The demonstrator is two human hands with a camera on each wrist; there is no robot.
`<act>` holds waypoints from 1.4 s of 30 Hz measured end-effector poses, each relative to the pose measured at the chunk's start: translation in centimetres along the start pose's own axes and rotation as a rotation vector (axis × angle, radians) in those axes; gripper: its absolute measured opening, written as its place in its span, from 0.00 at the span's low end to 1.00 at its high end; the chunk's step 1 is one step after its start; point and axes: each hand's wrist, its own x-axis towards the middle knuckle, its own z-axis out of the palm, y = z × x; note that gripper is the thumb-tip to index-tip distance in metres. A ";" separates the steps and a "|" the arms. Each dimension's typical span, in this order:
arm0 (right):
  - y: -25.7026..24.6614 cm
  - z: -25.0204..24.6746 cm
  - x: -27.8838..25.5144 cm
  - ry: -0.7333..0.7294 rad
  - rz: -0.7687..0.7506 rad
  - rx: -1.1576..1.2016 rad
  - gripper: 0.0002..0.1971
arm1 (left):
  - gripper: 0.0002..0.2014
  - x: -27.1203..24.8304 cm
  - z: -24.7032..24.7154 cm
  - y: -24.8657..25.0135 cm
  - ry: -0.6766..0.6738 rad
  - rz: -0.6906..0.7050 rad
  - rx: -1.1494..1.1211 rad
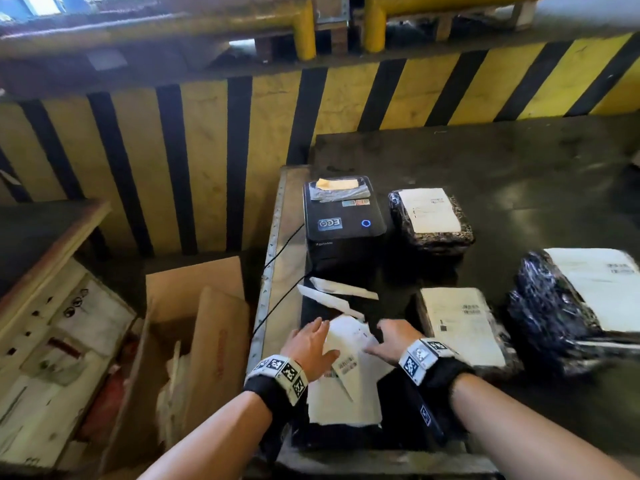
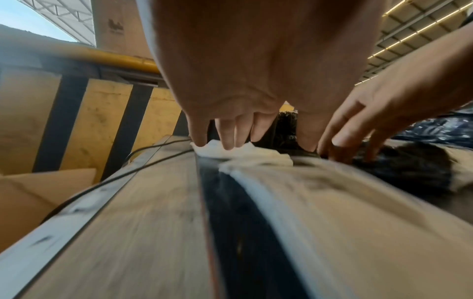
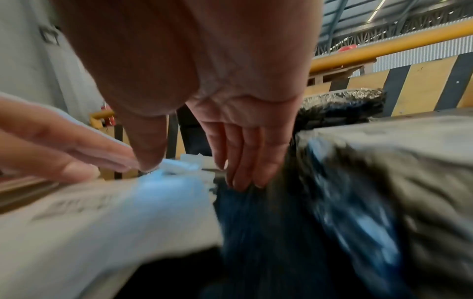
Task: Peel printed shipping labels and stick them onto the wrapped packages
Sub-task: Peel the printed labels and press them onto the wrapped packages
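A white printed label point(image 1: 346, 386) lies on a black wrapped package point(image 1: 346, 433) at the table's front edge. My left hand point(image 1: 311, 342) rests on the label's upper left part with straight fingers point(image 2: 227, 139). My right hand point(image 1: 389, 341) lies at the label's upper right edge. Its fingers point(image 3: 243, 168) are straight and reach the black wrap point(image 3: 281, 232), and its thumb touches the label point(image 3: 102, 212). The label's far edge point(image 2: 243, 153) looks crumpled. Neither hand curls round anything.
A black label printer point(image 1: 343, 220) stands behind the hands, with white backing strips point(image 1: 332, 292) in front of it. Three labelled black packages point(image 1: 433, 216) point(image 1: 464, 330) point(image 1: 581, 299) lie to the right. An open cardboard box point(image 1: 194, 327) stands left of the table, and cables point(image 1: 277, 251) run along that edge.
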 end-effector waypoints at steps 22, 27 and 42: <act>-3.3 -5.4 -7.0 0.158 -0.159 0.370 0.09 | 0.29 -2.2 -7.0 1.3 0.287 0.423 -0.215; -4.0 -9.3 -8.6 0.308 -0.205 0.515 0.13 | 0.11 -1.9 -10.8 3.2 0.293 0.518 -0.310; -4.8 -12.6 -9.6 0.260 -0.256 0.625 0.08 | 0.08 -2.6 -14.0 5.3 0.287 0.522 -0.717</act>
